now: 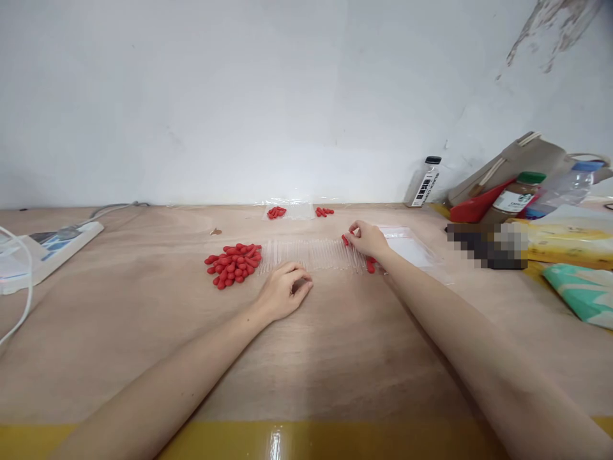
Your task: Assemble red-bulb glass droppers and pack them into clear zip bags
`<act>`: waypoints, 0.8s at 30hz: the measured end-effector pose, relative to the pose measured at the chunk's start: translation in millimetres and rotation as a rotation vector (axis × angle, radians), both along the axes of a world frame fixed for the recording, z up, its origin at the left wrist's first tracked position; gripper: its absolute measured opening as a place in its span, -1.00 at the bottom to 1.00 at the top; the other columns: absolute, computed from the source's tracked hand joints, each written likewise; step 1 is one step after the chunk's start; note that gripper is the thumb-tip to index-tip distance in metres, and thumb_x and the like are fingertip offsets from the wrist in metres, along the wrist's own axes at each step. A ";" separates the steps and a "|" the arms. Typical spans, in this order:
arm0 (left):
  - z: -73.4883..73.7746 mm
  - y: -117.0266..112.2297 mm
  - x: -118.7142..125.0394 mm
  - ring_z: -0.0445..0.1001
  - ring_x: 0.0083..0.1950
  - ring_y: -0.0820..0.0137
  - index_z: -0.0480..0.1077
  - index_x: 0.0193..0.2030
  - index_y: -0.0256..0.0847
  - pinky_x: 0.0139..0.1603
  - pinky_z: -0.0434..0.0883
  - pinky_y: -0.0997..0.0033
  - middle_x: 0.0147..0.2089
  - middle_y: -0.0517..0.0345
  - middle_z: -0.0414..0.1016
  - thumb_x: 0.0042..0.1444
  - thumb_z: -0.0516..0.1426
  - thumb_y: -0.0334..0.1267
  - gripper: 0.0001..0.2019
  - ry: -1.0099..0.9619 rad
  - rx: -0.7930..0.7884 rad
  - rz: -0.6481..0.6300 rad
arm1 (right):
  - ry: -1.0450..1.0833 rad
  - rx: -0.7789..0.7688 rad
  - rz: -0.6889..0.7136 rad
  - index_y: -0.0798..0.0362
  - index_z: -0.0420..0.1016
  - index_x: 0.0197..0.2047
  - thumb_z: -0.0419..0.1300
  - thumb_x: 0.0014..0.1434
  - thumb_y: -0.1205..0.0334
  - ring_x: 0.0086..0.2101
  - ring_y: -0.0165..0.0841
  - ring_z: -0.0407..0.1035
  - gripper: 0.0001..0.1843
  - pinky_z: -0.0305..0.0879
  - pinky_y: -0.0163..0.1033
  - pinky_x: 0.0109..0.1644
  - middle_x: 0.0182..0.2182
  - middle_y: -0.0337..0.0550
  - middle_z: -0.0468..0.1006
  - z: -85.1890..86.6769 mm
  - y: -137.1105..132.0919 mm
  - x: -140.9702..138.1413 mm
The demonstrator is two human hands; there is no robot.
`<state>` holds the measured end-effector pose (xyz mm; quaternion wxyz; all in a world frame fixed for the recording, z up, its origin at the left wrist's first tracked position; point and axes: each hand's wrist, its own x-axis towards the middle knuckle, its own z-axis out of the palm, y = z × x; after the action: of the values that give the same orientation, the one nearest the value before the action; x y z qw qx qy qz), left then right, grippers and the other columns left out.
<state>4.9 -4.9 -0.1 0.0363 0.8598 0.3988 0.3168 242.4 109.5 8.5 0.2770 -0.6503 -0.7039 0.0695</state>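
A row of thin clear tubes (313, 254) lies across the middle of the wooden table (143, 332). My right hand (368, 240) is at the row's right end, its fingers pinched on a small red cap (345, 239). A few more red caps (370, 264) lie just under that hand. My left hand (286, 291) rests on the table just in front of the tubes, fingers curled loosely with nothing visible in them. A pile of red caps (234, 263) sits to the left of the tubes.
Clear bags with red caps (276, 211) lie by the wall, and an empty clear bag (407, 248) lies right of my right hand. A power strip (45, 250) with cables is at left. Bottles (425, 183), jars and packets crowd the right side.
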 end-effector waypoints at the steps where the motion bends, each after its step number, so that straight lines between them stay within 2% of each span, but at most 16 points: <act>1: 0.1 -0.1 0.0 0.38 -0.21 0.35 0.40 -0.34 -0.20 -0.15 0.33 0.29 -0.28 0.11 0.42 0.07 0.06 -0.34 -0.90 0.001 -0.001 0.001 | -0.019 -0.001 0.000 0.01 0.36 -0.26 0.08 0.04 0.10 -0.36 -0.34 0.34 -0.78 0.10 -0.29 -0.35 -0.45 -0.20 0.49 0.3 -1.6 -1.1; 5: 0.9 -0.5 -0.2 0.37 -0.21 0.36 0.40 -0.34 -0.20 -0.16 0.33 0.30 -0.28 0.10 0.41 0.07 0.06 -0.34 -0.90 -0.003 -0.006 0.005 | -0.027 0.018 -0.035 0.01 0.36 -0.24 0.06 0.06 0.07 -0.35 -0.34 0.35 -0.75 0.11 -0.30 -0.36 -0.42 -0.19 0.51 6.3 -12.3 3.0; 8: 1.3 -0.4 0.0 0.35 -0.27 0.37 0.37 -0.40 -0.22 -0.21 0.32 0.32 -0.35 0.13 0.38 0.06 0.06 -0.33 -0.92 0.008 -0.004 0.038 | -0.101 0.003 -0.076 0.04 0.38 -0.38 0.04 0.05 0.05 -0.37 -0.33 0.36 -0.75 0.12 -0.31 -0.39 -0.43 -0.14 0.50 15.2 -30.6 11.6; 12: 0.3 -0.6 1.8 0.30 -0.33 0.37 0.29 -0.48 -0.23 -0.26 0.28 0.34 -0.44 0.16 0.31 0.03 0.08 -0.28 -0.88 0.043 0.030 0.141 | -0.304 -0.203 -0.070 0.06 0.40 -0.52 0.09 -0.03 -0.02 -0.39 -0.26 0.38 -0.70 0.13 -0.28 -0.44 -0.45 -0.07 0.50 26.8 -65.0 19.8; 15: -0.6 -0.7 2.9 0.30 -0.29 0.34 0.31 -0.47 -0.22 -0.25 0.27 0.33 -0.42 0.15 0.31 0.04 0.08 -0.25 -0.88 0.058 0.043 0.226 | -0.405 -0.295 -0.074 0.06 0.42 -0.50 0.10 -0.06 -0.03 -0.33 -0.17 0.39 -0.69 0.17 -0.22 -0.42 -0.37 -0.02 0.50 29.3 -82.5 19.1; 19: 1.1 5.1 2.3 0.31 -0.22 0.30 0.37 -0.39 -0.20 -0.18 0.25 0.28 -0.35 0.11 0.34 0.06 0.05 -0.22 -0.86 0.077 0.020 0.369 | -0.418 -0.344 -0.063 0.06 0.44 -0.45 0.06 -0.03 0.00 -0.29 -0.13 0.39 -0.70 0.19 -0.19 -0.40 -0.34 0.01 0.50 27.7 -85.1 15.8; 24: 8.5 26.7 9.6 0.29 -0.13 0.21 0.40 -0.38 -0.18 -0.08 0.19 0.18 -0.27 0.05 0.35 0.04 0.06 -0.16 -0.83 0.191 0.023 0.529 | -0.391 -0.342 -0.093 0.07 0.41 -0.49 0.07 -0.04 0.06 -0.34 -0.16 0.39 -0.75 0.15 -0.23 -0.45 -0.37 0.00 0.49 32.4 -81.9 17.9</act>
<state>14.4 21.8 8.3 -0.0955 0.7520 0.6075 0.2373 260.3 27.5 40.9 0.0245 -0.7204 -0.6914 0.0477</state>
